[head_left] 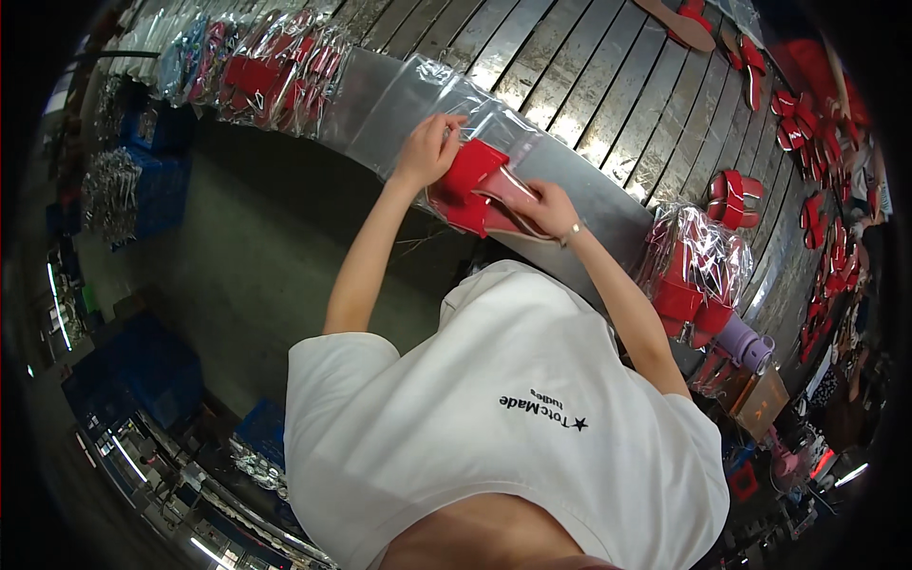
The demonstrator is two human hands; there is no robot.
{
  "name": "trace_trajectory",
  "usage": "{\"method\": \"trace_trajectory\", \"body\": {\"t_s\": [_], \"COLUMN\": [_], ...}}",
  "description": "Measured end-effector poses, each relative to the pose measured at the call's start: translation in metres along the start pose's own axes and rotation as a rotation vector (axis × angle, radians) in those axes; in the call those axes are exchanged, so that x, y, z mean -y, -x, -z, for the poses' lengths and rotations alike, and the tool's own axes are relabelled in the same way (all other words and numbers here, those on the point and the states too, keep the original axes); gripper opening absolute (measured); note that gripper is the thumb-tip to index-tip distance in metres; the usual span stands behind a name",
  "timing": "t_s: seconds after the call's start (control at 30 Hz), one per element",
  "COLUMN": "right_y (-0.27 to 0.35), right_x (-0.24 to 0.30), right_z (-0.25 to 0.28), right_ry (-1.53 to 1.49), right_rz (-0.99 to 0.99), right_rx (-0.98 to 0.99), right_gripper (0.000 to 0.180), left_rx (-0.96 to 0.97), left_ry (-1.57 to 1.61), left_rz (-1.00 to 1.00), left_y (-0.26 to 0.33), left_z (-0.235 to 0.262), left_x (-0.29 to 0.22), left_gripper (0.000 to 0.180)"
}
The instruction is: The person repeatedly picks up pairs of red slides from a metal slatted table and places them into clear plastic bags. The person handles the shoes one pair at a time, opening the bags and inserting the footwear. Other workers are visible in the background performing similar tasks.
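Note:
A pair of red slide sandals with pinkish insoles is held at the table's near edge, toes pointing left. My right hand is closed round their heel ends. Just left of the red straps is my left hand, its fingers bent together at the edge of a clear plastic bag, which they appear to pinch. The bag lies flat on the smooth metal edge, partly under the hand and sandals. How far the toes reach into the plastic cannot be made out.
Bagged red sandals stand in a row at the far left. More wrapped sandals lie to the right, beside a lilac roll. Beyond runs a slatted metal conveyor with loose red sandals. Blue crates stand at left.

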State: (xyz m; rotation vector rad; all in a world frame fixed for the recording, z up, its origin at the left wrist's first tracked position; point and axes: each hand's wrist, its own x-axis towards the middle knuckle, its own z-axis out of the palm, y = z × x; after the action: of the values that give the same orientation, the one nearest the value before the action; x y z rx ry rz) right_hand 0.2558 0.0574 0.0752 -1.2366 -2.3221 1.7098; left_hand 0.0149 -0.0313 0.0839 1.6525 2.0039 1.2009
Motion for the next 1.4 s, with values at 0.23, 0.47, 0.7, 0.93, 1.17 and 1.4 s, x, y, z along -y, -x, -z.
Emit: {"method": "trace_trajectory", "body": {"t_s": [0.23, 0.47, 0.7, 0.93, 1.17, 1.4], "right_y": [-0.027, 0.006, 0.028, 0.032, 0.012, 0.007], "right_x": [0.019, 0.044, 0.05, -0.095, -0.106, -0.082], "right_z": [-0.004, 0.067, 0.104, 0.044, 0.043, 0.036], "right_ry": [-0.04, -0.615, -0.773, -0.378, 0.188, 0.777], "right_rz": [0.232, 0.296, 0.109, -0.132, 0.156, -0.025], "right_rx": [-0.226, -0.577, -0.852, -0.689, -0.608, -0.638], "right_gripper": [0.048, 0.028, 0.035, 0.07, 0.089, 0.03], "left_rx": [0.246, -0.269, 0.879, 0.429, 0.281, 0.202], "left_ry": [-0.259, 0.279, 0.719, 1.481, 1.002, 1.046], "left_rz": [-0.36, 0.256, 0.259, 0.919, 0.964, 0.96], "left_y": [-0.009, -0.024, 0.007, 0.063, 0.049, 0.061], "left_z": [-0.021, -0.041, -0.093, -0.161, -0.177, -0.165], "left_x": [-0.093, -0.127, -0.149, -0.098, -0.066, -0.034], "left_gripper": [0.026, 0.037, 0.033, 0.039, 0.021, 0.027]}}
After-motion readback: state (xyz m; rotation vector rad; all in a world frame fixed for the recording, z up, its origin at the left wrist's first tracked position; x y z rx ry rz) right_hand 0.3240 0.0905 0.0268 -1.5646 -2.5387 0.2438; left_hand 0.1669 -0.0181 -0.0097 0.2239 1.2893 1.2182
